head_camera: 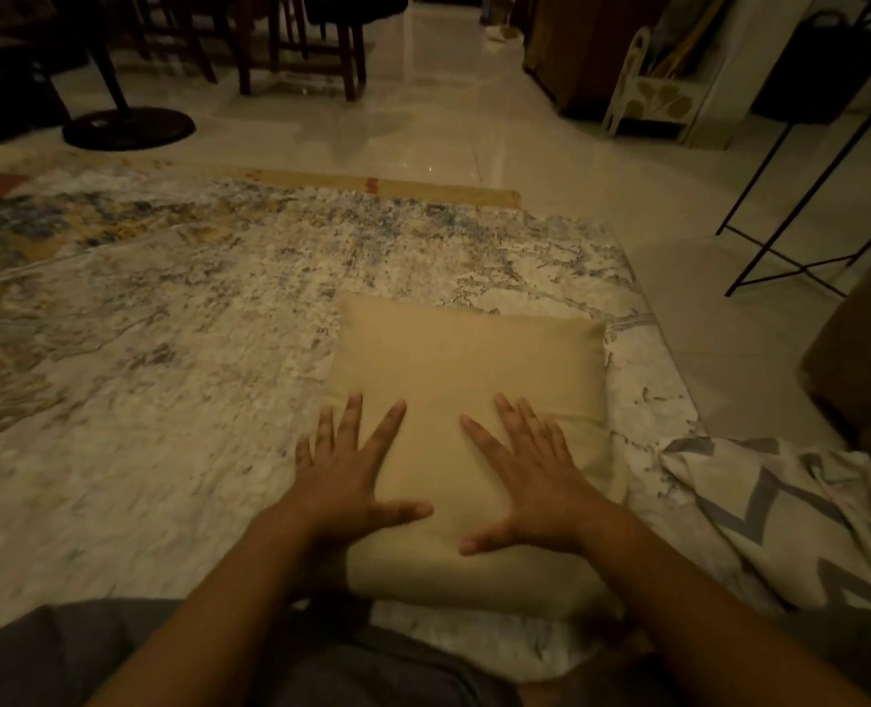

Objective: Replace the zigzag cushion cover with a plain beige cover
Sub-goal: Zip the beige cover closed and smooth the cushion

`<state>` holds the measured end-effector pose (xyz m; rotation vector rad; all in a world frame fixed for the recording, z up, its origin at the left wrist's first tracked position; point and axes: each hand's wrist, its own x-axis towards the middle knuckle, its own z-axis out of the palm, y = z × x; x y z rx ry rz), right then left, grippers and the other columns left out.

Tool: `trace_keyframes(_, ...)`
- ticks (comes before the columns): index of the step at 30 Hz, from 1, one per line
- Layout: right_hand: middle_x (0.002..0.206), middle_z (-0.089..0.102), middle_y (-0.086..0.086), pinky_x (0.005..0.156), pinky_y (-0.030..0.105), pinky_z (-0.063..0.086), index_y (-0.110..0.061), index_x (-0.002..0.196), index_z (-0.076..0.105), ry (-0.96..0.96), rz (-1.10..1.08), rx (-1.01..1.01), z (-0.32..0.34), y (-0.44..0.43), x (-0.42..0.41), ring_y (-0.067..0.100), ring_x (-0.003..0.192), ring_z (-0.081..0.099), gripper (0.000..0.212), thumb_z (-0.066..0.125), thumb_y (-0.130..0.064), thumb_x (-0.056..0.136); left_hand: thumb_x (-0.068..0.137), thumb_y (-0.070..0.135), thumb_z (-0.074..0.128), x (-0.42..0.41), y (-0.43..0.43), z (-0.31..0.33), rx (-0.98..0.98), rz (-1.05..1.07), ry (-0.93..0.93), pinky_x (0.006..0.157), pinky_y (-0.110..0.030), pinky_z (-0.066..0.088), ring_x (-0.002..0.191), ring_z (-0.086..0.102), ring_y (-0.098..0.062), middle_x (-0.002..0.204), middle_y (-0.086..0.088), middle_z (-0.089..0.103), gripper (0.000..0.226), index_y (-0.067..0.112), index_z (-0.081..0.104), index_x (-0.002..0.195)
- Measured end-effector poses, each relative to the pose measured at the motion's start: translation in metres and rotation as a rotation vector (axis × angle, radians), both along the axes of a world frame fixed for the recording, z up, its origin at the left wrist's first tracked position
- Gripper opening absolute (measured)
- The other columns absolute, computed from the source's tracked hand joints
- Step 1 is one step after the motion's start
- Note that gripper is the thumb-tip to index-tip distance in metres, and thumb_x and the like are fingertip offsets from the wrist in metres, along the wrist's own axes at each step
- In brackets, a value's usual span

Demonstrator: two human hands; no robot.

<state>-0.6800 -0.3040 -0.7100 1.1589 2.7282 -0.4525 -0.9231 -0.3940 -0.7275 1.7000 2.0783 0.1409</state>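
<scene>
Two flat hands, your left hand point(344, 482) and right hand point(535, 484), fingers spread, press the plump beige-covered cushion point(469, 380) on the mottled rug point(168, 324); the discarded grey-and-white zigzag cover point(780, 517) lies right. Nearly finished, just smoothing left.

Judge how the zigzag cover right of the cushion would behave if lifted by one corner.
The zigzag cover lies crumpled in soft folds on the rug, so it would probably hang limp. It looks empty and thin, so likely light. Pushed, it would more likely bunch up than slide.
</scene>
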Motion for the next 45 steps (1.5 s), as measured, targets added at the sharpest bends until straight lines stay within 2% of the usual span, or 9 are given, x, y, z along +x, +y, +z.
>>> trace_keyframes(10, 0.144, -0.055, -0.008, 0.115, 0.068, 0.0, -0.048, 0.131, -0.048, -0.318, -0.086, -0.169, 0.017, 0.013, 0.066, 0.025, 0.14, -0.04, 0.159, 0.085, -0.068, 0.046, 0.045, 0.064, 0.086, -0.037, -0.018, 0.018, -0.244, -0.187, 0.075, 0.109, -0.075, 0.001, 0.141, -0.035, -0.025, 0.143, 0.012, -0.053, 0.153, 0.059, -0.041, 0.129)
trace_keyframes(14, 0.158, -0.034, 0.008, 0.118, 0.057, 0.016, -0.049, 0.142, -0.031, -0.172, -0.2, -0.356, 0.048, 0.026, 0.036, 0.035, 0.146, -0.025, 0.13, 0.08, -0.033, 0.075, 0.07, 0.061, 0.075, -0.009, 0.005, 0.045, -0.168, -0.156, -0.086, 0.113, -0.068, -0.002, 0.149, -0.018, -0.028, 0.16, -0.004, -0.028, 0.121, 0.062, -0.025, 0.138)
trace_keyframes(19, 0.166, -0.007, 0.0, 0.119, 0.058, 0.0, -0.046, 0.154, 0.009, 0.253, -0.393, -0.037, 0.029, 0.061, -0.058, 0.027, 0.152, -0.011, 0.063, 0.038, -0.049, 0.098, 0.1, 0.058, 0.023, 0.053, 0.095, 0.043, 0.231, 0.009, -0.065, 0.114, -0.066, -0.003, 0.151, -0.005, -0.018, 0.165, 0.004, -0.007, 0.054, 0.05, 0.006, 0.151)
trace_keyframes(24, 0.166, 0.001, -0.006, 0.119, 0.055, 0.002, -0.055, 0.15, 0.005, 0.178, -0.553, 0.158, -0.026, 0.09, -0.038, 0.034, 0.151, -0.001, 0.068, 0.019, -0.078, 0.088, 0.092, 0.072, 0.016, 0.024, 0.118, -0.003, 0.272, 0.12, 0.142, 0.118, -0.055, 0.001, 0.151, 0.0, -0.013, 0.164, 0.011, 0.0, 0.063, 0.052, 0.004, 0.15)
trace_keyframes(29, 0.166, 0.003, -0.006, 0.12, 0.051, 0.01, -0.056, 0.149, 0.004, 0.415, -0.745, -0.035, -0.051, 0.11, 0.021, 0.024, 0.152, 0.007, 0.07, 0.019, -0.081, 0.086, 0.09, 0.076, 0.015, 0.005, 0.11, -0.015, 0.343, 0.21, 0.101, 0.12, -0.046, 0.004, 0.151, 0.001, -0.012, 0.164, 0.012, 0.003, 0.068, 0.05, 0.006, 0.151)
trace_keyframes(33, 0.161, 0.027, 0.005, 0.119, 0.047, 0.023, -0.034, 0.155, 0.023, 0.477, -0.895, -0.242, -0.053, 0.125, 0.052, 0.032, 0.144, 0.03, 0.062, 0.028, -0.061, 0.099, 0.09, 0.076, 0.018, -0.012, 0.119, -0.01, 0.297, 0.275, 0.038, 0.118, -0.055, 0.009, 0.151, 0.005, -0.017, 0.164, 0.01, 0.005, 0.066, 0.051, 0.011, 0.15)
trace_keyframes(36, 0.142, 0.051, 0.017, 0.107, 0.047, 0.04, -0.021, 0.143, 0.044, 0.433, -1.018, -0.082, -0.038, 0.136, 0.052, 0.038, 0.127, 0.048, 0.044, 0.043, -0.026, 0.099, 0.093, 0.07, 0.022, -0.03, 0.133, 0.0, 0.209, 0.388, -0.041, 0.113, -0.068, 0.004, 0.151, 0.004, -0.027, 0.165, 0.002, 0.004, 0.062, 0.048, 0.014, 0.151)
trace_keyframes(40, 0.154, 0.036, 0.012, 0.119, 0.05, 0.019, -0.037, 0.141, 0.042, 0.397, -0.611, 0.206, 0.0, 0.16, -0.038, 0.034, 0.145, 0.024, 0.056, 0.046, -0.032, 0.085, 0.097, 0.062, 0.027, -0.013, 0.178, 0.016, 0.269, 0.217, 0.007, 0.112, -0.068, -0.001, 0.151, 0.003, -0.029, 0.165, -0.004, 0.006, 0.061, 0.04, 0.014, 0.153)
trace_keyframes(45, 0.163, 0.022, 0.006, 0.117, 0.059, 0.009, -0.041, 0.149, 0.03, 0.079, -0.416, 0.055, -0.013, 0.179, -0.109, 0.029, 0.15, 0.014, 0.064, 0.026, -0.068, 0.092, 0.084, 0.083, 0.015, -0.038, 0.213, -0.007, 0.118, 0.199, 0.039, 0.111, -0.069, 0.007, 0.149, 0.014, -0.024, 0.162, 0.009, 0.018, 0.069, 0.053, 0.024, 0.145)
